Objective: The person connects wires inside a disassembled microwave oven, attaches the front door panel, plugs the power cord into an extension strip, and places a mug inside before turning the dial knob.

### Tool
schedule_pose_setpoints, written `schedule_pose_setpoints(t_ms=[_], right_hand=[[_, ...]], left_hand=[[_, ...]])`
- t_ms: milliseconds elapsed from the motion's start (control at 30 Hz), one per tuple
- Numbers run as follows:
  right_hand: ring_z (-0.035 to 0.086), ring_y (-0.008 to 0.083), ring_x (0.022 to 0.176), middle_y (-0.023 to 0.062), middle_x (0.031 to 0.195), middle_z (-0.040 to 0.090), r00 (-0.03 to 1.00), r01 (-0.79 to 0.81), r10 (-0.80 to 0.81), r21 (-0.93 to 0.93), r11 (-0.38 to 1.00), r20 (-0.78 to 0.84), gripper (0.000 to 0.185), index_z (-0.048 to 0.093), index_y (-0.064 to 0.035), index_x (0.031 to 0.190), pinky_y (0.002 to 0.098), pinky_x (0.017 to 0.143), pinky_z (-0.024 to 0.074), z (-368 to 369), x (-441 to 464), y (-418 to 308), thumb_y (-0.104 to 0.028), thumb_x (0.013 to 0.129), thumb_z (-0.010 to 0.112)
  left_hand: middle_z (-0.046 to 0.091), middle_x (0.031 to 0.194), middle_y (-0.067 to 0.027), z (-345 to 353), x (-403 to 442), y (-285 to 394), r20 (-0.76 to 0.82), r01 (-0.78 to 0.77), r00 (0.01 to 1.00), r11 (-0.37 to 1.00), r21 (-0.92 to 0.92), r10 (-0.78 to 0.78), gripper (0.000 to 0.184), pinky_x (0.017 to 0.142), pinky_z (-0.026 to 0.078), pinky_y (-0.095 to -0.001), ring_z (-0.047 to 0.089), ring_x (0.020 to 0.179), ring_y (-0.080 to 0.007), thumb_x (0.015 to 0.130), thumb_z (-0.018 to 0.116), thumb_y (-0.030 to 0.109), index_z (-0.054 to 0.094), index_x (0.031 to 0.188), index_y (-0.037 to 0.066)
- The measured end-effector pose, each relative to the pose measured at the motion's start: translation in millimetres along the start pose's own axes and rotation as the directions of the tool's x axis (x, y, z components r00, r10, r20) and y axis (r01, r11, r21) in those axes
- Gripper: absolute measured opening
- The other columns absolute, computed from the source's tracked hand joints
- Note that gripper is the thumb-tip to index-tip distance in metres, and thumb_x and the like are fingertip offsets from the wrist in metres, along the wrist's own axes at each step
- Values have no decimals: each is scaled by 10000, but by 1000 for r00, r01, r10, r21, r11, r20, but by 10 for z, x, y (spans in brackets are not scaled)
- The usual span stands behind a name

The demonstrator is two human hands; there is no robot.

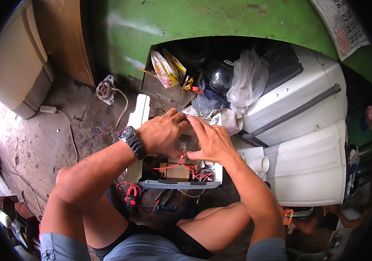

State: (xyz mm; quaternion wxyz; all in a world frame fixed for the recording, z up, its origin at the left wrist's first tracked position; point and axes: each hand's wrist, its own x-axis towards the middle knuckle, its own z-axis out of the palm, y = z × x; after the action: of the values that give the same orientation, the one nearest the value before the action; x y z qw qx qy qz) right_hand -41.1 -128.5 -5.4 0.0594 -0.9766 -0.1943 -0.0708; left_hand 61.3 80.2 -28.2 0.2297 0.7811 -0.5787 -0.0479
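Note:
An opened metal appliance casing (181, 185), perhaps a microwave oven, lies between my legs. Inside it are a transformer (177, 170) with copper windings and several red wires (189, 165). My left hand (160, 132), with a watch (129, 138) on the wrist, reaches over the casing with curled fingers. Opposite it, my right hand (213, 141) is bent inward. Both thumbs come close together by the upper ends of the red wires, while the fingertips meet near the far edge. Both hands grip at a part between them, which they mostly hide.
A red clamp meter (131, 196) and pliers (166, 204) lie on the floor near my legs. A motor (105, 90) with a cord stands left. White appliance panels (307, 161) and a white cup (260, 164) are right. Plastic bags (249, 78) and a dark helmet (219, 77) lie beyond.

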Motion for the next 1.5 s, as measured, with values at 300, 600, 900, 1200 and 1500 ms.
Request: schedule_pose_setpoints(t_ms=[300, 600, 900, 1200, 1500], right_hand=[[693, 354, 940, 172, 1270, 632, 997, 44, -42, -44, 998, 59, 1188, 371, -22, 1532, 419, 805, 564, -68, 62, -4, -435, 561, 918], [590, 315, 895, 157, 1191, 610, 997, 72, -71, -100, 992, 19, 1242, 403, -16, 1496, 422, 809, 440, 45, 93, 44, -490, 470, 919], [620, 294, 913, 132, 1187, 573, 994, 110, -111, -44, 993, -18, 1227, 381, -47, 1517, 418, 856, 399, 102, 87, 119, -482, 492, 895], [598, 313, 1074, 150, 1278, 587, 996, 88, -88, 2, 996, 5, 1167, 437, -22, 1474, 455, 890, 412, 57, 76, 89, -463, 498, 902], [594, 295, 1108, 142, 1226, 596, 987, 156, -156, -19, 988, -27, 1221, 349, -28, 1545, 445, 967, 416, 17, 68, 114, -478, 557, 907]], left_hand=[[491, 1442, -288, 33, 39, -69, 73, -4, 997, 1000, -3, 4, 1077, 1157, 402, -458, 464, 1360, -454, 655, 866, 479, 419, 1439, -109], [505, 1418, -289, 28, 41, -64, 73, -26, 997, 999, 21, 25, 1079, 1129, 432, -458, 494, 1321, -459, 616, 883, 461, 438, 1409, -120], [519, 1410, -281, 37, 35, -60, 61, -39, 997, 999, 13, 38, 1062, 1126, 437, -466, 494, 1320, -462, 611, 893, 432, 450, 1411, -107], [517, 1423, -288, 40, 21, -82, 40, -63, 997, 998, 8, 63, 1072, 1134, 426, -474, 483, 1337, -473, 627, 871, 483, 451, 1426, -95], [481, 1472, -268, 54, 23, -112, 41, -44, 998, 999, -8, 44, 1068, 1156, 402, -454, 453, 1374, -448, 660, 867, 495, 440, 1448, -84]])
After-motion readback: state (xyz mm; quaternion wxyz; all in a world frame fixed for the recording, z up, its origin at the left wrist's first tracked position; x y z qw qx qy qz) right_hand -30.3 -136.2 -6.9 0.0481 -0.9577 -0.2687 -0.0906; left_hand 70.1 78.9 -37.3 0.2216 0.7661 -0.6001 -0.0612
